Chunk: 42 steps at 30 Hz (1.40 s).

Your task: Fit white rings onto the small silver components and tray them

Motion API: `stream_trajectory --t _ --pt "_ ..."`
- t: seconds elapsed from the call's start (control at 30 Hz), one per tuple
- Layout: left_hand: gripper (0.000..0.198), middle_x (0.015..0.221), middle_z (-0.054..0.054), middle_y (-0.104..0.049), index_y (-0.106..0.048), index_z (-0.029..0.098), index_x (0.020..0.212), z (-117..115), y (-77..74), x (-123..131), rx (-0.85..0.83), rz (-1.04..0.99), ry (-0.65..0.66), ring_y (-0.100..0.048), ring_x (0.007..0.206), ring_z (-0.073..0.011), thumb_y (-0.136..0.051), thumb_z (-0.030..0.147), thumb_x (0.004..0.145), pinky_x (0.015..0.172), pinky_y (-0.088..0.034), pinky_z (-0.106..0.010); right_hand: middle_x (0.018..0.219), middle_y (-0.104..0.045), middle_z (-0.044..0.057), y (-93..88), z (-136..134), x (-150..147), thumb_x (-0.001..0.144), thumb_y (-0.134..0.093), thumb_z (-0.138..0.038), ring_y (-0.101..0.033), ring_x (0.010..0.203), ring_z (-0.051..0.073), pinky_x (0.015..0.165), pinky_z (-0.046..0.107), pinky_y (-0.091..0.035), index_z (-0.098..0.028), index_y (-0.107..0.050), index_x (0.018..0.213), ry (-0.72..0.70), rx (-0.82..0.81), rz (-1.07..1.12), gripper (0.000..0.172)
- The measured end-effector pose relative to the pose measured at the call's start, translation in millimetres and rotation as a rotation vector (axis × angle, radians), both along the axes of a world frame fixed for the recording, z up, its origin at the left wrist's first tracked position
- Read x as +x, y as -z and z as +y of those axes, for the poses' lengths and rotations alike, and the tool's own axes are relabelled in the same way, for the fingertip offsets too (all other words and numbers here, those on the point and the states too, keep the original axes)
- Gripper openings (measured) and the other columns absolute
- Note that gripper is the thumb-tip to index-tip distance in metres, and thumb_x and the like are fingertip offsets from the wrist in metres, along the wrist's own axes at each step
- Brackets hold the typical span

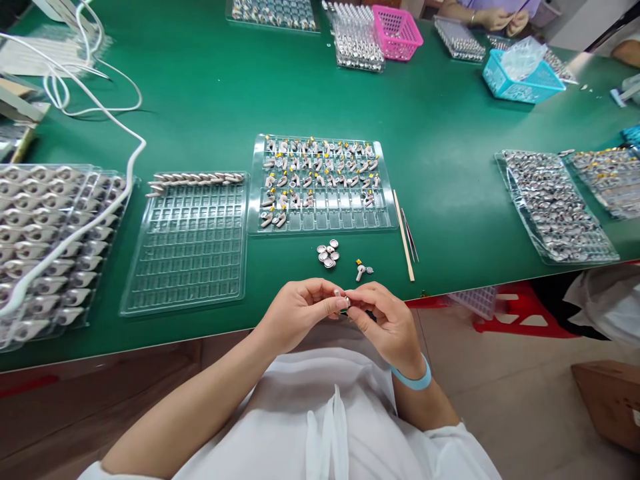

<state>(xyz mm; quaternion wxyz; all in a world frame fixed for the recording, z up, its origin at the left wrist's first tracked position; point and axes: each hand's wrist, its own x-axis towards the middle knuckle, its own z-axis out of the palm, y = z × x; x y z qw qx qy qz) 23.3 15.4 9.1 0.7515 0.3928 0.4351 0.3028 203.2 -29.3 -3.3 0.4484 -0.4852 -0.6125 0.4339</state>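
Over the table's front edge, my left hand (303, 312) and my right hand (387, 322) meet, fingertips pinched on a small pale earbud-like part (345, 302). The fingers cover most of it. Just beyond lies a little pile of round silvery caps (329, 255). A loose beige stemmed piece with a yellow tab (361, 271) rests to the right of the pile, a small round disc beside it. Farther back, a clear compartment tray (345, 219) carries rows of similar stemmed pieces with yellow tabs. A wooden stick (405, 237) and tweezers (410, 235) lie right of that tray.
On the left are a clear tray (187, 267) with one row of beige parts, stacked trays of beige shells (47, 250), and a white cable (113, 207). Filled trays (555, 207) lie right. Pink (397, 32) and blue baskets (523, 83) stand behind, near another person's hands (503, 20).
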Motion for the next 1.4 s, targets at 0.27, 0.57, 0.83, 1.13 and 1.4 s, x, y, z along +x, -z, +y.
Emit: stream_trajectory --t 0.27,0.57,0.83,1.13,1.4 --pt "0.019 0.072 -0.002 -0.071 -0.072 0.013 0.083 0 0.0 -1 -0.013 -0.001 0.002 -0.061 0.062 -0.0101 -0.078 0.028 0.074 0.065 -0.052 -0.023 0.1 -0.065 0.006 0.9 -1 -6 0.088 -0.062 -0.013 -0.065 0.087 0.015 0.071 0.028 -0.059 -0.024 -0.068 0.11 0.066 0.031 0.029 0.026" --pt "0.019 0.067 -0.001 -0.07 -0.072 0.013 0.085 0 0.6 0 -0.069 -0.04 -0.004 -0.064 0.065 -0.0114 -0.078 0.026 0.073 0.068 -0.053 -0.024 0.101 -0.063 0.006 1.9 -1 -6 0.088 -0.062 -0.014 -0.064 0.091 0.017 0.074 0.03 -0.059 -0.024 -0.067 0.111 0.063 0.018 0.044 0.025" --pt "0.016 0.075 -0.002 -0.072 -0.071 0.013 0.085 -1 -5.2 3 -0.062 0.028 -0.035 -0.065 0.067 -0.011 -0.074 0.024 0.073 0.068 -0.055 -0.022 0.099 -0.063 0.006 4.7 -1 -13 0.086 -0.061 -0.006 -0.063 0.087 0.016 0.073 0.031 -0.057 -0.023 -0.064 0.111 0.113 0.204 -0.1 0.031" --pt "0.014 0.072 -0.001 -0.07 -0.07 0.013 0.08 -4 -7.6 9 0.015 0.094 -0.118 -0.065 0.069 -0.0132 -0.071 0.023 0.07 0.067 -0.055 -0.023 0.097 -0.067 0.005 25.0 -4 -16 0.083 -0.059 0.0 -0.067 0.086 0.018 0.072 0.034 -0.06 -0.029 -0.056 0.125 0.145 0.568 -0.279 0.051" --pt "0.011 0.071 -0.003 -0.071 -0.07 0.014 0.077 -6 -6.1 9 0.077 0.115 -0.186 -0.066 0.067 -0.0144 -0.07 0.024 0.071 0.065 -0.055 -0.024 0.107 -0.062 0.008 27.9 -11 -19 0.085 -0.064 -0.012 -0.065 0.088 0.019 0.065 0.033 -0.061 -0.029 -0.055 0.123 0.227 0.367 -0.15 0.042"
